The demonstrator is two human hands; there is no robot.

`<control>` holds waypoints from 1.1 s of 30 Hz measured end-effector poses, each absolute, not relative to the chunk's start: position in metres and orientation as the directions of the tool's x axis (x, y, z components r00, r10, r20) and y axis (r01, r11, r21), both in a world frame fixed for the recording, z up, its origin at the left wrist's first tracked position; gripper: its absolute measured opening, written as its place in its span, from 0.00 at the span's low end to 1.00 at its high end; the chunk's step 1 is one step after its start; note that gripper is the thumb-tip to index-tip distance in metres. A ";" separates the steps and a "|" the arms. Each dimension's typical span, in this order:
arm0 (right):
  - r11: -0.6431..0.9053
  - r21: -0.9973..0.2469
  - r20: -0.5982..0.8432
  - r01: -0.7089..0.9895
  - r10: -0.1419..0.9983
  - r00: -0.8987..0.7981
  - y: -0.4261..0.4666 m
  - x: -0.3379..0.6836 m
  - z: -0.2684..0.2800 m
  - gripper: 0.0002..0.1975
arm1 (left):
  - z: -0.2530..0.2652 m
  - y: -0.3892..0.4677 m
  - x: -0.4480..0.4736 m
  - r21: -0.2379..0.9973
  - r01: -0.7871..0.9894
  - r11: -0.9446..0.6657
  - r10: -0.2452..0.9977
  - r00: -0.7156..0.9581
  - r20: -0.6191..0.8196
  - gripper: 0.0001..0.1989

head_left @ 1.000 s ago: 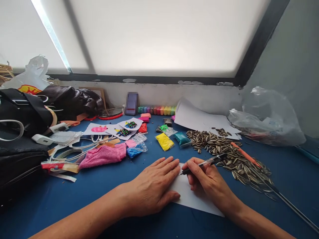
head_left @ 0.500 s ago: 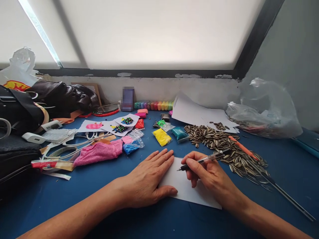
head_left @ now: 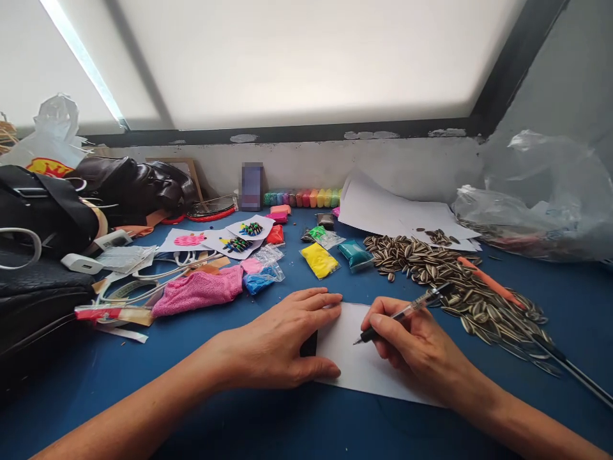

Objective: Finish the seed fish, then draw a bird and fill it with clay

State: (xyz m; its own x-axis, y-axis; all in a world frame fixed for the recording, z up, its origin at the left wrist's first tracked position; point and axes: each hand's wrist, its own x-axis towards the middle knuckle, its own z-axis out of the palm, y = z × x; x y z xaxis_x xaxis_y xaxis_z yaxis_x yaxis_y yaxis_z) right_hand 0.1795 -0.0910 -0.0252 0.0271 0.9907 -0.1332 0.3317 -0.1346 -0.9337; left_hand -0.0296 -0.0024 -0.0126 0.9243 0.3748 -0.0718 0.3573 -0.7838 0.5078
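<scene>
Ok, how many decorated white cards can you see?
3, beyond the left hand: pink-patterned card at left, green-patterned card in the middle, farther card behind it to the right. Any underneath would be hidden.

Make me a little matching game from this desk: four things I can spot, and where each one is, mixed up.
1. Pen
2. Left hand
3. Yellow packet
4. Striped seeds

A. Just left of the teal packet
B. Heaped, with an orange stick-like object lying on them
C. Held in the right hand
D. At the left side of the white sheet

Right pairs: 1-C, 2-D, 3-A, 4-B
</scene>
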 end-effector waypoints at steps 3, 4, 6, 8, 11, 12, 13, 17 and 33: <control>-0.126 -0.908 -0.125 0.400 0.992 0.029 -0.093 0.179 -0.023 0.15 | -0.012 -0.002 -0.031 0.505 0.363 -0.783 0.380 0.922 -0.074 0.37; -0.118 -0.901 -0.116 0.418 0.993 0.029 -0.093 0.179 -0.023 0.15 | -0.012 -0.002 -0.031 0.504 0.367 -0.782 0.381 0.921 -0.080 0.38; -0.107 -0.895 -0.105 0.433 0.994 0.029 -0.094 0.178 -0.023 0.15 | -0.011 -0.002 -0.030 0.501 0.379 -0.778 0.382 0.919 -0.102 0.40; -0.112 -0.898 -0.111 0.426 0.993 0.026 -0.094 0.178 -0.023 0.15 | -0.011 -0.003 -0.030 0.497 0.390 -0.775 0.377 0.917 -0.130 0.42; -0.123 -0.923 -0.124 0.364 0.992 0.019 -0.095 0.178 -0.022 0.15 | -0.011 -0.003 -0.029 0.489 0.411 -0.770 0.378 0.910 -0.169 0.46; -0.123 -0.934 -0.123 0.335 0.992 0.021 -0.096 0.179 -0.021 0.15 | -0.011 -0.003 -0.029 0.487 0.416 -0.768 0.379 0.908 -0.177 0.46; -0.120 -0.943 -0.118 0.309 0.993 0.026 -0.096 0.180 -0.020 0.16 | -0.011 -0.003 -0.029 0.488 0.419 -0.766 0.380 0.907 -0.183 0.47; -0.075 -0.958 -0.059 0.277 0.996 0.062 -0.099 0.189 -0.012 0.17 | -0.011 -0.002 -0.029 0.489 0.420 -0.765 0.385 0.906 -0.176 0.47; -0.053 -0.978 -0.032 0.202 0.994 0.104 -0.104 0.184 -0.013 0.15 | -0.012 -0.007 -0.028 0.589 0.408 -0.698 0.474 0.879 -0.048 0.45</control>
